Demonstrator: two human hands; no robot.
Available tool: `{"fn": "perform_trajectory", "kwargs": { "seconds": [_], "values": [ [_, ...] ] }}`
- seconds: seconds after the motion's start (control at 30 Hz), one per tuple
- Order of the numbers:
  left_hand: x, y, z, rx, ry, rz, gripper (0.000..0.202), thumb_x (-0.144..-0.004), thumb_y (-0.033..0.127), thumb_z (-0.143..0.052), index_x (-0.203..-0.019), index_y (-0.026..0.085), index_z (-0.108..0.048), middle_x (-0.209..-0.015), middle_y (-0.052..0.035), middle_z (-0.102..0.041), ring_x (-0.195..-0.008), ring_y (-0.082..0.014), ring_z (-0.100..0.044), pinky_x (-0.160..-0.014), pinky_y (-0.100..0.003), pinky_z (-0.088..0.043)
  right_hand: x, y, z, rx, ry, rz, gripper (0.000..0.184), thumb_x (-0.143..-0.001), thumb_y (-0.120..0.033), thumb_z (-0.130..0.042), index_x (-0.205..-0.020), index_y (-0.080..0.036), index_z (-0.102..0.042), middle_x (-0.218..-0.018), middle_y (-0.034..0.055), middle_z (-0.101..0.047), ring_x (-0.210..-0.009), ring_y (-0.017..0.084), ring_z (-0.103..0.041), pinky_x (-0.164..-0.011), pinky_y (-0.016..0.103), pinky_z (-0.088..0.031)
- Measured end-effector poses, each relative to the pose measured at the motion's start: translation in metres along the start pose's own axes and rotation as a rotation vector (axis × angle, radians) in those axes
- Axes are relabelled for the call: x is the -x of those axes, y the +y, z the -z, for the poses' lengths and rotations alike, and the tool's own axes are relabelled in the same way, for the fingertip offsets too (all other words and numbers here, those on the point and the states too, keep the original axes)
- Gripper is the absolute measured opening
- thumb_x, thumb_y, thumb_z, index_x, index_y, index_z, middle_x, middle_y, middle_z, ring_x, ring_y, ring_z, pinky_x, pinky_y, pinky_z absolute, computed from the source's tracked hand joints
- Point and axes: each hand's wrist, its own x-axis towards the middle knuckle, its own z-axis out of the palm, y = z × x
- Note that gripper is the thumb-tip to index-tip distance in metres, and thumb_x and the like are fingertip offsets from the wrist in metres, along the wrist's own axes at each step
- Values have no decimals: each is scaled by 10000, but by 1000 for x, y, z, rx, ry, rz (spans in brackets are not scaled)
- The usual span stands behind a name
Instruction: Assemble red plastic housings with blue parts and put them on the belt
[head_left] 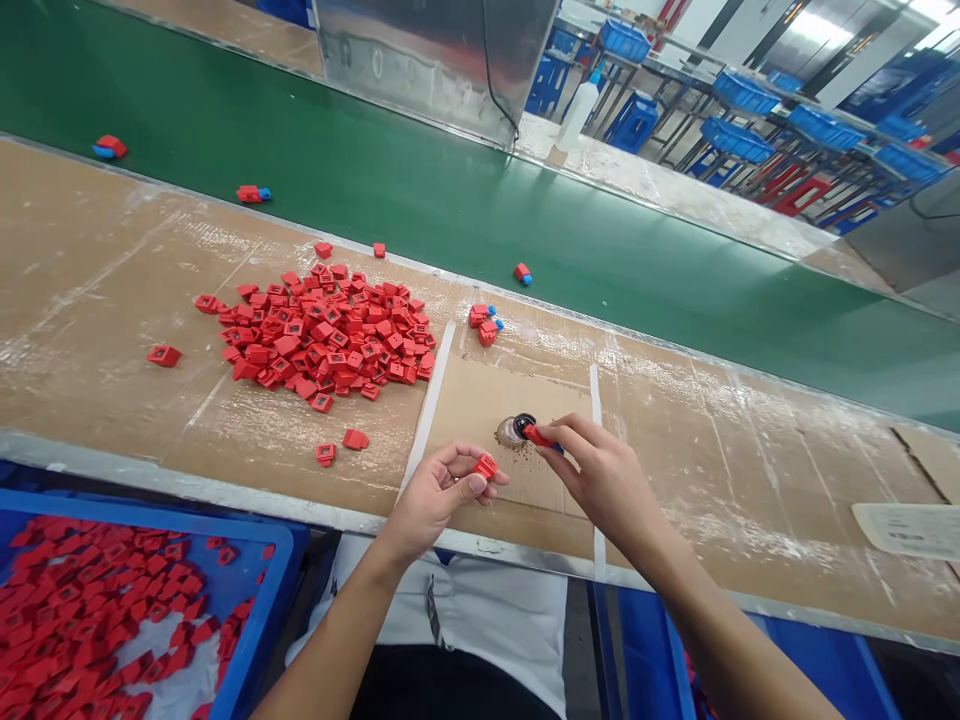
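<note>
My left hand (442, 490) pinches a small red plastic block (486, 466) over the front part of the cardboard mat. To its right, my right hand (600, 465) grips a red piece (535, 435) with some blue showing under the fingers. The tip of that piece meets a small black round cup (523, 422), which sits on a pale glue-like mound (510, 432) on the cardboard (480, 385). I cannot tell whether the piece is inside the cup or just at its rim. Two red pieces with blue ends (489, 332) lie behind the mat.
A large heap of red blocks (330, 330) covers the bench to the left. A green conveyor belt (375, 200) behind carries several red-and-blue pieces. Blue bins (281, 560) stand below the front edge, the left one full of red blocks. A white bottle (577, 112) stands beyond the belt.
</note>
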Motion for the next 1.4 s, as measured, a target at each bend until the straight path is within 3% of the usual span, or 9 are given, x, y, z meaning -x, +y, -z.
{"fn": "perform_trajectory", "kwargs": {
  "seconds": [0.87,1.3,1.4],
  "values": [
    [0,1,0,-4,-12,5,280,-833,305,-736,-1009,158,-576,-927,-109,-768,-731,-136,-665,-705,-244,-498,-2,-2,-2,-36,-10,1,207,-1023,-293,-442,-1030,-211,-632,-928,74,-654,-799,205,-653,-682,307,-501],
    [-1,-1,1,-33,-37,11,278,-844,295,-727,-1024,148,-573,-967,-125,-765,-781,-148,-689,-739,-253,-520,-1,1,7,-99,98,-55,154,-996,-284,-512,-1080,-217,-622,-991,68,-676,-834,197,-660,-703,300,-506],
    [-1,-2,1,-43,-52,1,289,-842,301,-729,-1037,148,-581,-958,-116,-760,-795,-147,-689,-751,-254,-524,-2,0,10,-142,175,-47,144,-986,-249,-534,-1098,-221,-620,-1017,61,-672,-850,188,-653,-736,303,-511]
  ]
}}
